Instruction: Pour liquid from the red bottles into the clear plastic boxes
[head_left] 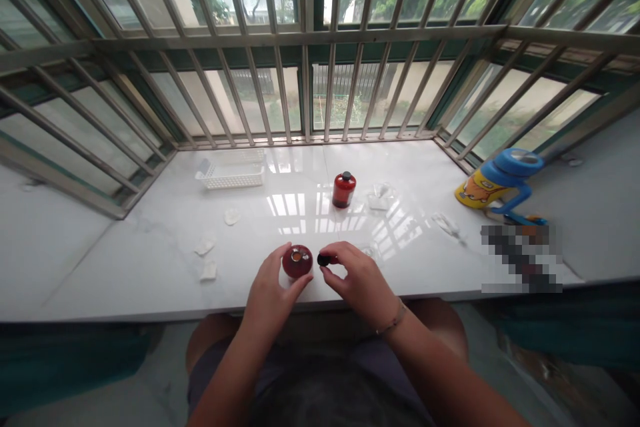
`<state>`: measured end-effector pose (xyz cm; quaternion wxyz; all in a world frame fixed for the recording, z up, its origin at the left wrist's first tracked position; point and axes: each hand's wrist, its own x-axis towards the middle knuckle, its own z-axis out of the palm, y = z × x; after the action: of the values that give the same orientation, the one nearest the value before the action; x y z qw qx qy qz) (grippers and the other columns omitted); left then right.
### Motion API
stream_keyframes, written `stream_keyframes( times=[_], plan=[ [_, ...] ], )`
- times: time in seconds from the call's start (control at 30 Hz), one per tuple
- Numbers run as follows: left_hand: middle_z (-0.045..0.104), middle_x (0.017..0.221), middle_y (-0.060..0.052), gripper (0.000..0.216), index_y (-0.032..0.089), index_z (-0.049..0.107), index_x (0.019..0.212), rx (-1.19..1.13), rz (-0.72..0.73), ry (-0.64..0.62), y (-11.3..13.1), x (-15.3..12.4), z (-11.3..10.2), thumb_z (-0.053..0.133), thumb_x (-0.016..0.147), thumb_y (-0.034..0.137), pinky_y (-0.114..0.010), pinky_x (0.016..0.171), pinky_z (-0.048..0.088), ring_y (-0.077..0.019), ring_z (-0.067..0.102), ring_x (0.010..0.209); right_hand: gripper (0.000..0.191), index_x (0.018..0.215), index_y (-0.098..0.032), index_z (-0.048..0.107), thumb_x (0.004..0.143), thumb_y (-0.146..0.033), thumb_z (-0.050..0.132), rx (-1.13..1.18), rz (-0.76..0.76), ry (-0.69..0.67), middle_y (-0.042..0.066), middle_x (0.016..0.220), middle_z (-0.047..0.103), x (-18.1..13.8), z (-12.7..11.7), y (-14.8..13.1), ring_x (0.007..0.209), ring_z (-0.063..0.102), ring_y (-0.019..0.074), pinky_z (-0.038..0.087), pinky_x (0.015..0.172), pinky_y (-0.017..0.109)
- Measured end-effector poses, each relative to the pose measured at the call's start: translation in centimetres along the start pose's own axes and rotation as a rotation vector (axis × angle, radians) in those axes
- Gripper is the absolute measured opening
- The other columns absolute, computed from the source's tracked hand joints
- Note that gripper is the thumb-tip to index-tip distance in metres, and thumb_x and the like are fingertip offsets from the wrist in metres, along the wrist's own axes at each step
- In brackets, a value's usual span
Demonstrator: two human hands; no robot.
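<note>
Near the front edge of the white counter point(165, 280), my left hand point(270, 287) is wrapped round a dark red glass bottle point(297, 267), whose round mouth shows uncapped at the top. Just to its right, my right hand point(353, 277) pinches a small black cap point(323, 259) between thumb and fingers, apart from the bottle. Farther back stands a second red bottle point(344, 192), upright with a black cap on. Beside that one lies a small clear plastic packet point(381, 196). Another clear item point(369, 252) is partly hidden behind my right hand.
A white perforated basket point(233, 172) sits at the back left. Crumpled white pieces point(209, 271) lie to the left. On the right are a blue and yellow tumbler point(497, 180), a white bundle point(447, 225) and a blurred-out patch. Window bars point(305, 93) rise behind the counter.
</note>
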<state>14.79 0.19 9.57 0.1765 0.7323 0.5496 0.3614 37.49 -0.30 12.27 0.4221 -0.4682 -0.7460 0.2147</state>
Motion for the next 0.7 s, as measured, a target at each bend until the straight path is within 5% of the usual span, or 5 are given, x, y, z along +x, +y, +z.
stream_keyframes(
  times=[0.43, 0.7],
  plan=[
    [0.066, 0.150, -0.011, 0.076, 0.030, 0.042, 0.157, -0.020, 0.076, -0.009, 0.2, -1.0, 2.1, 0.079, 0.091, 0.018, -0.048, 0.112, 0.060, -0.0293, 0.067, 0.135, 0.041, 0.124, -0.025, 0.064, 0.088, -0.011, 0.077, 0.027, 0.051, -0.015, 0.004, 0.112, 0.074, 1.6, 1.9, -0.8, 0.100, 0.071, 0.0225, 0.059, 0.093, 0.040],
    [0.069, 0.145, -0.012, 0.071, 0.031, 0.040, 0.160, 0.004, 0.187, 0.000, 0.3, -0.8, 2.0, 0.070, 0.098, 0.019, -0.048, 0.108, 0.063, -0.0287, 0.071, 0.130, 0.031, 0.109, -0.025, 0.066, 0.086, -0.011, 0.081, -0.006, 0.043, 0.016, 0.001, 0.096, 0.072, 1.5, 2.1, -1.3, 0.088, 0.066, 0.0220, 0.057, 0.082, 0.038]
  ],
)
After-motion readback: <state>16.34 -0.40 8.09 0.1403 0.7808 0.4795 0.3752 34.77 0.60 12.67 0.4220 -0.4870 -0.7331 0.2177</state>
